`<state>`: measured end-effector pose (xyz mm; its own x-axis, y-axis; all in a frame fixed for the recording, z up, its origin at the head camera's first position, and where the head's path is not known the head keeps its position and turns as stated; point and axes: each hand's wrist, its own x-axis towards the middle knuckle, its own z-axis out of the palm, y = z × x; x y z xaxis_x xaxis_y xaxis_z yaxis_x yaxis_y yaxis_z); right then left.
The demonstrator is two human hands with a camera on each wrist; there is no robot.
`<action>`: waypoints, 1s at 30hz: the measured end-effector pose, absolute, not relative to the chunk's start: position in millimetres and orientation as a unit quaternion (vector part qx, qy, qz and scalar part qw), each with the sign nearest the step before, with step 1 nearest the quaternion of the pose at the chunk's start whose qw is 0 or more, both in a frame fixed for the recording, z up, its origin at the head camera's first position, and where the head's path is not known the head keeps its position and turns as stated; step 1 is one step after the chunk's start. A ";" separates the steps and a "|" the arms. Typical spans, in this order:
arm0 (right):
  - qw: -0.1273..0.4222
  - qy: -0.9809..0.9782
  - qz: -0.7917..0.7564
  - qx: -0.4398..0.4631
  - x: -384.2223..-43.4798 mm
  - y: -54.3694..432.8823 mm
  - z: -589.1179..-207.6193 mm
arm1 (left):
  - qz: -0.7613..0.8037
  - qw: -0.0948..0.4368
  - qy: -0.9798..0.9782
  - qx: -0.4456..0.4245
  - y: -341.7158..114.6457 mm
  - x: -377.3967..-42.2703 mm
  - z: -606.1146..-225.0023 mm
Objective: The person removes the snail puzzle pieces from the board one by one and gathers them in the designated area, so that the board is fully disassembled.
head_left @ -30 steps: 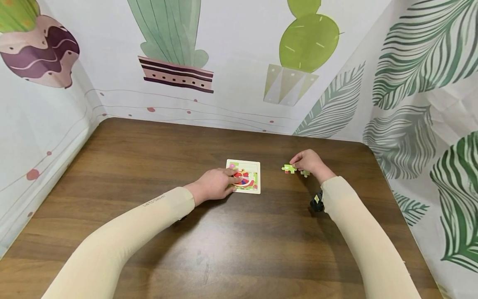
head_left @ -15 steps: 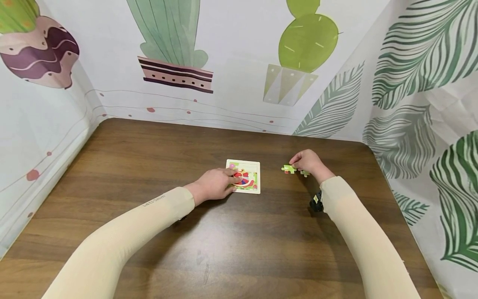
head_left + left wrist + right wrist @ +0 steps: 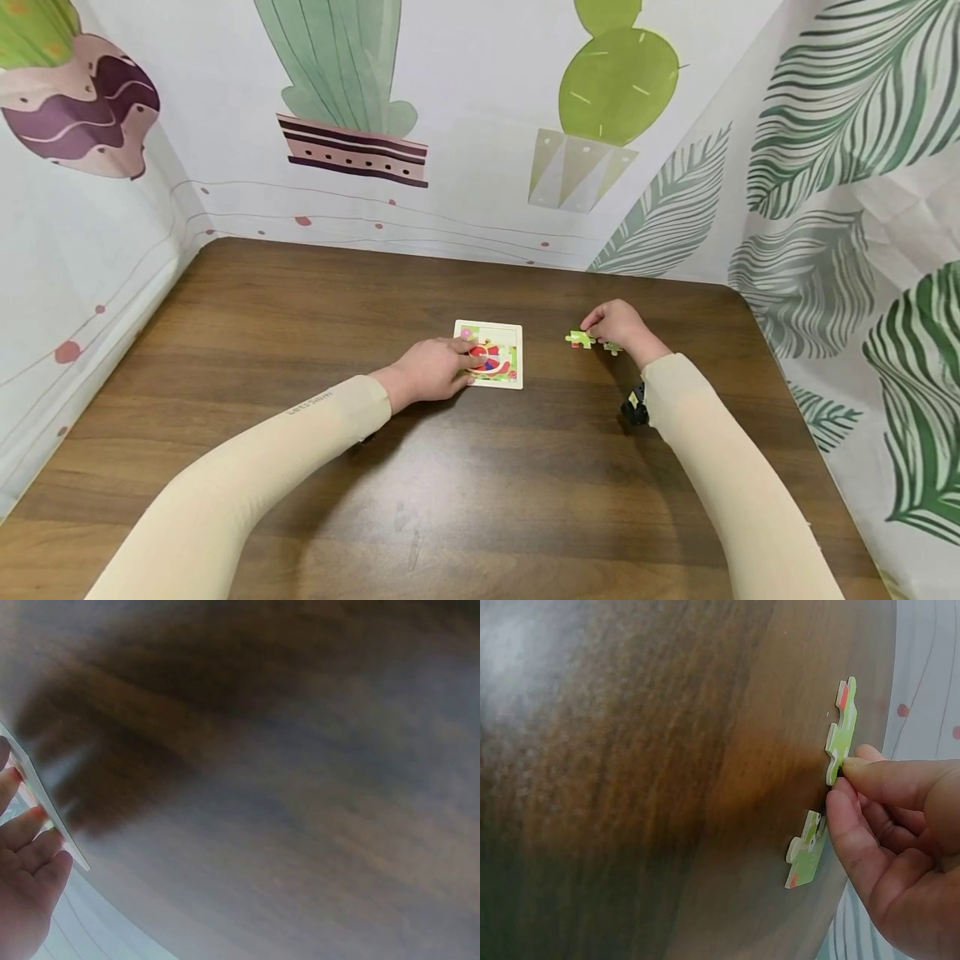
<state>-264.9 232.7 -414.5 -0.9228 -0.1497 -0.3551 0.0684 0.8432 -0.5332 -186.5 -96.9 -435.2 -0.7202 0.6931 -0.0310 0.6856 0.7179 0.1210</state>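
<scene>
My left hand (image 3: 429, 369) lies over the left side of a small square jigsaw puzzle board (image 3: 521, 358), its extended fingers resting on the printed picture. Pale rim and red, green and blue print show; a pale strip runs along the board's upper part. In the left wrist view the fingers (image 3: 28, 829) reach over the board's edge (image 3: 46, 796). Over to the right, my right hand (image 3: 619, 323) pinches the end of a green puzzle piece (image 3: 843, 733) with a red corner, between thumb and index finger. A second green puzzle piece (image 3: 805, 855) lies just beside those fingertips.
Both things lie on a brown wood-grain table (image 3: 420, 500). Patterned cloth walls (image 3: 480, 150) with cacti and leaves enclose its back and sides. A small black device (image 3: 635, 407) sits at the right wrist, under the sleeve.
</scene>
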 end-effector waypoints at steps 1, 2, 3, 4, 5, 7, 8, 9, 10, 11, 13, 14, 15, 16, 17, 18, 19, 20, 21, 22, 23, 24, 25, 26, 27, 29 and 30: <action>0.196 0.940 -0.278 -0.022 -264.8 232.5 -414.4 | 0.049 0.039 0.926 0.371 -96.8 -186.5 -435.3; 0.196 0.941 -0.276 -0.022 -264.7 232.4 -414.1 | 0.048 0.040 0.927 0.370 -96.6 -186.5 -435.5; 0.197 0.941 -0.274 -0.022 -264.6 232.2 -413.9 | 0.046 0.041 0.927 0.370 -96.5 -186.4 -435.5; 0.197 0.941 -0.273 -0.022 -264.4 231.9 -413.4 | 0.045 0.043 0.927 0.370 -96.5 -186.2 -435.1; 0.198 0.942 -0.272 -0.023 -264.2 231.9 -413.2 | 0.044 0.044 0.927 0.369 -96.6 -186.1 -434.8; 0.197 0.942 -0.270 -0.023 -264.2 231.7 -413.1 | 0.044 0.046 0.928 0.368 -96.6 -186.0 -434.2; 0.197 0.943 -0.269 -0.023 -264.1 231.8 -412.9 | 0.045 0.046 0.928 0.368 -96.6 -185.9 -434.1; 0.196 0.943 -0.268 -0.024 -264.3 231.9 -413.0 | 0.045 0.046 0.928 0.368 -96.6 -185.8 -433.8; 0.195 0.943 -0.267 -0.024 -264.3 232.0 -412.9 | 0.046 0.046 0.928 0.368 -96.5 -185.7 -433.6; 0.195 0.944 -0.266 -0.025 -264.3 232.5 -413.0 | 0.046 0.045 0.927 0.368 -96.4 -185.6 -433.3; 0.194 0.945 -0.264 -0.025 -264.8 233.0 -413.3 | 0.047 0.042 0.927 0.370 -96.2 -185.7 -432.9; 0.193 0.945 -0.263 -0.025 -265.0 233.1 -413.4 | 0.047 0.042 0.927 0.370 -96.3 -185.7 -432.6; 0.192 0.945 -0.262 -0.024 -265.3 233.3 -413.5 | 0.047 0.042 0.927 0.371 -96.2 -185.7 -432.3; 0.192 0.946 -0.261 -0.024 -265.2 233.3 -413.2 | 0.047 0.042 0.927 0.371 -96.3 -185.7 -432.1; 0.192 0.946 -0.261 -0.024 -265.3 233.4 -413.1 | 0.047 0.042 0.927 0.370 -96.4 -185.7 -431.8; 0.192 0.946 -0.260 -0.024 -265.6 233.5 -413.3 | 0.047 0.043 0.927 0.371 -96.4 -185.6 -431.5; 0.192 0.946 -0.259 -0.024 -265.7 233.5 -413.2 | 0.046 0.043 0.927 0.370 -96.5 -185.5 -431.2; 0.192 0.946 -0.259 -0.025 -265.6 233.5 -413.1 | 0.046 0.044 0.927 0.370 -96.6 -185.4 -431.1; 0.192 0.947 -0.257 -0.025 -265.7 233.5 -413.0 | 0.045 0.044 0.927 0.370 -96.6 -185.3 -431.0; 0.192 0.947 -0.256 -0.025 -265.6 233.4 -412.8 | 0.045 0.045 0.927 0.370 -96.6 -185.3 -431.1; 0.192 0.947 -0.255 -0.025 -265.4 233.6 -412.6 | 0.046 0.045 0.927 0.370 -96.6 -185.4 -431.3; 0.191 0.948 -0.254 -0.025 -265.3 233.6 -412.5 | 0.046 0.046 0.927 0.369 -96.7 -185.4 -431.5; 0.191 0.948 -0.253 -0.025 -265.4 233.7 -412.5 | 0.046 0.046 0.927 0.369 -96.7 -185.5 -431.8; 0.191 0.948 -0.253 -0.024 -265.3 233.8 -412.3 | 0.046 0.046 0.927 0.369 -96.6 -185.6 -432.0; 0.191 0.948 -0.252 -0.023 -265.3 233.9 -412.2 | 0.046 0.046 0.927 0.369 -96.5 -185.6 -432.2; 0.191 0.948 -0.252 -0.022 -265.4 234.6 -412.1 | 0.045 0.046 0.927 0.369 -96.4 -185.8 -432.4; 0.191 0.948 -0.252 -0.021 -265.5 234.5 -412.1 | 0.045 0.045 0.927 0.369 -96.3 -185.8 -432.4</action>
